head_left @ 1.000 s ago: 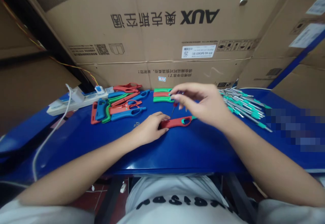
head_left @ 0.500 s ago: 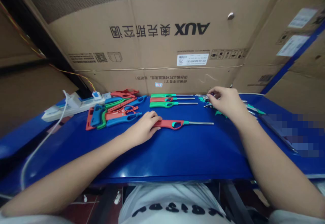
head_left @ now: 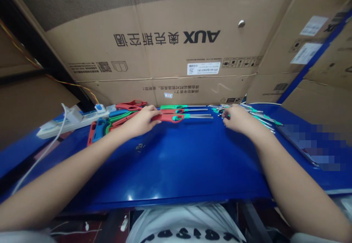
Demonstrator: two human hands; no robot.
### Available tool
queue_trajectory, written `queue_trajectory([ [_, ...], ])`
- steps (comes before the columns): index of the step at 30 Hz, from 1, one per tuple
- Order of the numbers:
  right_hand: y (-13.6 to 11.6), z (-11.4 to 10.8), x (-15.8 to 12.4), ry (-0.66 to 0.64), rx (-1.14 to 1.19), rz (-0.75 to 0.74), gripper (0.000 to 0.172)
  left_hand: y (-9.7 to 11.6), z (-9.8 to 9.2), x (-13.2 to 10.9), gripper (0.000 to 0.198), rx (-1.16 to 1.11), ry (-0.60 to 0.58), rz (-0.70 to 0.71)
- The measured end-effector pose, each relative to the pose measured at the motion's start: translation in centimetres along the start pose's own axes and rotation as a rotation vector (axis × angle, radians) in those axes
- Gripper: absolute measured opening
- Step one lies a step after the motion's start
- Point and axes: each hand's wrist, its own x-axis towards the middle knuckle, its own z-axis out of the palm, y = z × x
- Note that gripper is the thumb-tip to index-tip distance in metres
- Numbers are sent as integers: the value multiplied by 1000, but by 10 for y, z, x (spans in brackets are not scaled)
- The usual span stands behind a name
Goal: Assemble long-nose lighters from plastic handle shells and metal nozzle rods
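Note:
My left hand [head_left: 143, 121] grips the handle end of a red stick lighter [head_left: 167, 118], its metal tube pointing right. The lighter is held at the near side of a row, where a green lighter [head_left: 172, 107] and another red one partly show. Over the left edge of a pile of metal lighter tubes with green parts [head_left: 262, 119], my right hand [head_left: 238, 120] has its fingers curled together; what they pinch is mostly hidden. Left of my left hand lie red, blue and green plastic handle shells [head_left: 100, 130], partly covered by that hand and forearm.
A white power strip [head_left: 52, 128] with plugs and a cable lies at the left of the blue table [head_left: 176, 166]. A large cardboard sheet [head_left: 165, 11] stands upright along the back. A dark flat object [head_left: 298, 145], partly blurred out, lies at the right.
My left hand has carried the red lighter back and left, up to the row of lighters. My right hand has come slightly nearer and left at the pile, and its fingers have curled in.

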Motion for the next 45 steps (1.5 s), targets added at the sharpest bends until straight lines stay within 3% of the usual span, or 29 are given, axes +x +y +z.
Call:
queue_trajectory([
  [5, -5, -7, 0, 157, 74, -1, 25, -29, 2, 38, 34, 51, 4, -72],
  [10, -7, 0, 0, 108, 70, -40, 21, -47, 24, 70, 31, 51, 12, -99],
  [15, -5, 10, 0, 75, 87, -56, 17, -54, 43, 85, 25, 35, 44, -103],
  [27, -4, 13, -1, -1, 88, -133, 9, -56, 56, 87, 30, -17, 124, -200],
  [39, -14, -1, -14, -287, -17, -88, 17, -53, 48, 85, 27, -91, 171, -443],
  [45, -15, -3, -17, -360, -38, -82, 22, -52, 48, 83, 27, -149, 194, -467],
])
